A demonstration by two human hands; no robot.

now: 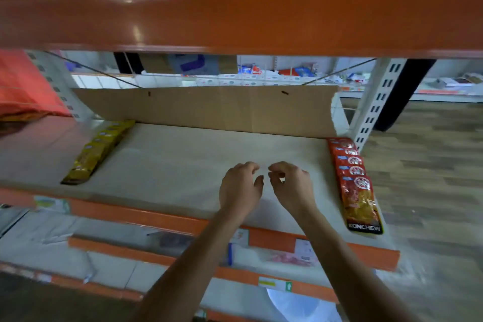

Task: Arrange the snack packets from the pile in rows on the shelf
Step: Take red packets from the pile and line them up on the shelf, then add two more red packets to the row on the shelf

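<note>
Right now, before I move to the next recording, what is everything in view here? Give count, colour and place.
shelf: one, pale board with orange front rail, centre
red snack packets: at least five, overlapping row, red, right end of the board
yellow snack packets: one row, count blurred, golden yellow, left part
cardboard sheet: one, brown, standing along the back
orange beam: one, orange, across the top
red bag: one, red, far left
upright post: one, white, perforated, right rear
left hand: over the middle, fingers loosely curled, holding nothing
right hand: beside the left, fingers curled, holding nothing
</note>
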